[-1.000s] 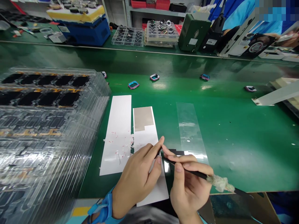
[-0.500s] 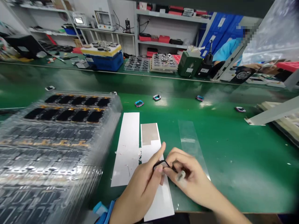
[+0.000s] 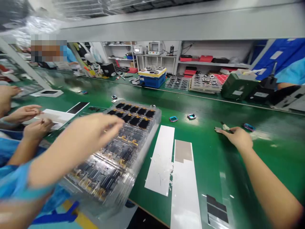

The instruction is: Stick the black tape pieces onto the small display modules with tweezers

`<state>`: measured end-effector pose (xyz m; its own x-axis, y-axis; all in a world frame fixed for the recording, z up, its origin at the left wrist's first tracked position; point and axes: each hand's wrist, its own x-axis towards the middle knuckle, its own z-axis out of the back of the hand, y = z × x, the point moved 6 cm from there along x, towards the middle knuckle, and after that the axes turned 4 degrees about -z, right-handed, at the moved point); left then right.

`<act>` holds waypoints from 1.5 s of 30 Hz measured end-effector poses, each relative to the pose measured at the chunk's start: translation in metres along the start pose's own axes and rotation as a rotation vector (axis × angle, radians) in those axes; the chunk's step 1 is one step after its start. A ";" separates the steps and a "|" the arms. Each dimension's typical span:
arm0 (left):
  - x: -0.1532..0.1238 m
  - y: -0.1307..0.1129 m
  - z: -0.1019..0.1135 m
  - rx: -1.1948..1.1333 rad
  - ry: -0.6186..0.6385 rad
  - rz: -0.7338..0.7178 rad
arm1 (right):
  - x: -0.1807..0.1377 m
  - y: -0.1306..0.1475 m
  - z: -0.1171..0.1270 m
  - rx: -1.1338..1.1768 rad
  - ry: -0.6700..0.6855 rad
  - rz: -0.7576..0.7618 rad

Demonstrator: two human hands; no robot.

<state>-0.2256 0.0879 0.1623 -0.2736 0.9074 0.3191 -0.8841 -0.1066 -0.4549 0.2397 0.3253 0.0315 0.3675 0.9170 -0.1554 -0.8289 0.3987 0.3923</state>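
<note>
My left hand (image 3: 102,130) is raised, blurred, over a stack of clear plastic trays (image 3: 152,140) with dark small screens in it. Its thumb and fingers are a little apart and nothing shows between them. At the right, my right hand (image 3: 240,138) reaches across the green table. Its fingers hold a small flat grey piece with a dark edge (image 3: 218,129) close to the surface. A thin dark-tipped tool with a whitish wrapping (image 3: 226,127) sticks out of the same hand. Just beyond it lies a pink-and-blue watch-like frame (image 3: 249,127).
Two white strips (image 3: 159,159) (image 3: 186,190) lie mid-table, one bearing a grey-brown sheet (image 3: 183,151). Dark sheet pieces (image 3: 216,208) are on clear film at front right. Small frames (image 3: 173,119) (image 3: 192,116) lie farther back. A co-worker's hands (image 3: 38,127) are at the left.
My hands have separated: the left moved left over the tray stack, the right moved away to the right with the small piece. The view has turned left, bringing co-workers into sight.
</note>
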 end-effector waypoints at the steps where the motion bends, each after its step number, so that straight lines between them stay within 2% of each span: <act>1: 0.022 0.013 0.005 0.136 0.050 0.008 | -0.003 -0.003 0.002 -0.015 -0.030 0.007; 3: 0.062 0.039 0.009 0.269 0.107 0.023 | -0.015 -0.006 0.005 -0.019 -0.061 0.062; 6: 0.099 0.075 -0.003 0.382 0.201 0.058 | -0.048 -0.013 0.006 0.020 -0.044 0.165; 10: 0.115 0.110 -0.026 0.442 0.272 0.122 | -0.100 -0.034 0.005 0.130 -0.026 0.177; 13: 0.120 0.114 -0.030 0.427 0.238 0.123 | -0.129 -0.045 0.003 0.262 -0.003 0.153; 16: 0.119 0.095 -0.022 0.356 0.154 0.084 | -0.153 -0.047 0.006 0.343 -0.005 0.149; 19: 0.090 0.054 -0.016 0.196 0.129 -0.003 | -0.179 -0.037 0.014 0.443 -0.083 0.200; 21: 0.046 0.017 -0.019 0.051 0.199 -0.099 | -0.201 -0.024 0.016 0.508 -0.088 0.290; 24: -0.044 -0.044 -0.032 -0.165 0.283 -0.270 | -0.235 0.003 0.009 0.652 0.028 0.511; 26: -0.098 -0.080 -0.049 -0.388 0.376 -0.386 | -0.258 0.023 0.002 0.758 0.157 0.723; 28: -0.126 -0.098 -0.073 -0.561 0.393 -0.373 | -0.275 0.038 -0.006 0.779 0.255 0.895; 30: -0.132 -0.104 -0.108 -0.703 0.463 -0.290 | -0.281 0.044 -0.014 0.751 0.257 0.963; 33: -0.118 -0.099 -0.155 -0.895 0.464 -0.133 | -0.277 0.043 -0.020 0.695 0.119 0.972; 36: -0.108 -0.094 -0.183 -1.021 0.496 -0.050 | -0.273 0.042 -0.026 0.575 -0.019 1.026; 39: -0.109 -0.089 -0.192 -1.052 0.521 0.001 | -0.276 0.043 -0.033 0.446 -0.091 1.091; 45: -0.113 -0.083 -0.187 -1.009 0.489 0.014 | -0.284 0.045 -0.040 0.355 -0.168 1.113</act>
<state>-0.0504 0.0709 0.0084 0.0934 0.9944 0.0488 -0.1100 0.0590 -0.9922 0.0814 0.0835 0.0570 -0.4105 0.7330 0.5424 -0.5738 -0.6700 0.4711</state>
